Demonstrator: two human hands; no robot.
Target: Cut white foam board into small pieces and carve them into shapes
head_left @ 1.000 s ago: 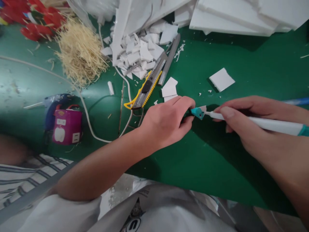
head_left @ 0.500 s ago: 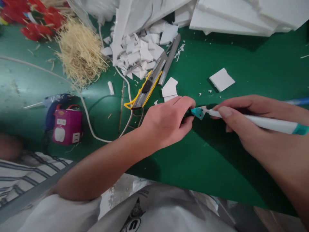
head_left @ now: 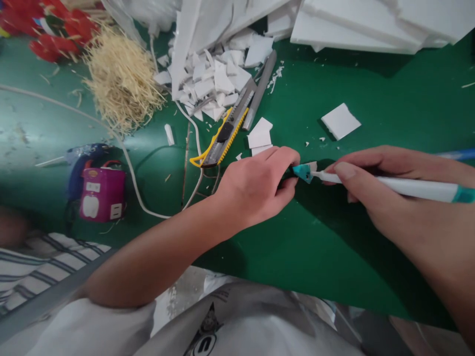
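Pinched between the thumb and fingers of my left hand (head_left: 256, 185) is a small piece (head_left: 304, 172), mostly teal with a pale corner and dark spots. My right hand (head_left: 386, 188) grips a white marker (head_left: 411, 188) with a teal end, and its tip touches or nearly touches the piece's right side. Several cut white pieces (head_left: 261, 134) lie just above my left hand. A white square (head_left: 340, 121) rests on the green table (head_left: 334, 267) above my right hand. My left fingers cover part of the teal piece.
A yellow-grey cutter (head_left: 222, 138) and a grey pen (head_left: 261, 91) lie beside a heap of white scraps (head_left: 218, 79). White foam sheets (head_left: 371, 24) are at the back. Left are straw (head_left: 122, 81), a cable (head_left: 133, 183), a magenta box (head_left: 103, 194) and a person's striped clothing (head_left: 44, 267).
The marker tip has shifted slightly left and down on the small piece, whose teal area looks a little larger. Both hands keep their hold.
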